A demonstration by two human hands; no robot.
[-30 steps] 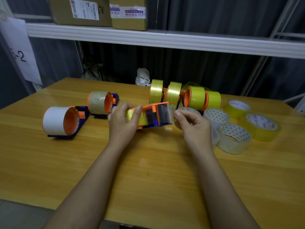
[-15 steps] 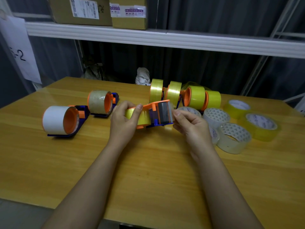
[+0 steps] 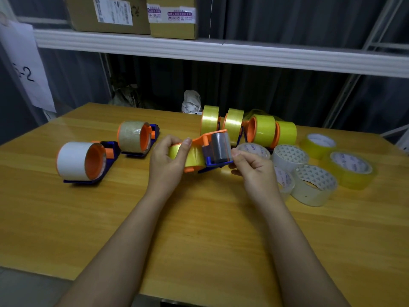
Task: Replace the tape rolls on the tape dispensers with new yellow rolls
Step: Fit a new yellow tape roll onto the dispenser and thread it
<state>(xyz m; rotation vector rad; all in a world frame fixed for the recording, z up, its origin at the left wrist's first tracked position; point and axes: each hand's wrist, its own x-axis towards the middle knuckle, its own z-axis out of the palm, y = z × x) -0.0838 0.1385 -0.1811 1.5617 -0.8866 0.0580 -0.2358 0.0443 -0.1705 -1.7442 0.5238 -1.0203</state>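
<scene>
Head view looks down on a wooden table (image 3: 199, 229) where a person holds an orange and blue tape dispenser (image 3: 208, 151) just above the surface, near the middle. On this dispenser sits a yellow roll (image 3: 190, 155), and the left hand (image 3: 166, 165) grips it there, fingers curled round the roll with the thumb laid across its top. The right hand (image 3: 254, 171) is at the dispenser's other end, beside the grey roller (image 3: 220, 149), its thumb and forefinger pinched together at the blue front edge; whether a tape end lies between them cannot be told. To the left, well apart from the hands, a dispenser with a white roll (image 3: 77, 161) rests on the table, and just beyond it a dispenser with a brownish roll (image 3: 135, 138). Behind the held dispenser stand dispensers already carrying yellow rolls (image 3: 247, 128), packed close together in a row. On the right side of the table lie loose rolls: whitish clear rolls (image 3: 309, 185) grouped just beside the right hand, two of them partly hidden by it, and further right two loose yellow rolls (image 3: 349, 169) lying flat. A white shelf (image 3: 221, 52) crosses above the far edge of the table, bearing two cardboard boxes (image 3: 132, 14), and a paper sign (image 3: 24, 65) hangs at the left.
</scene>
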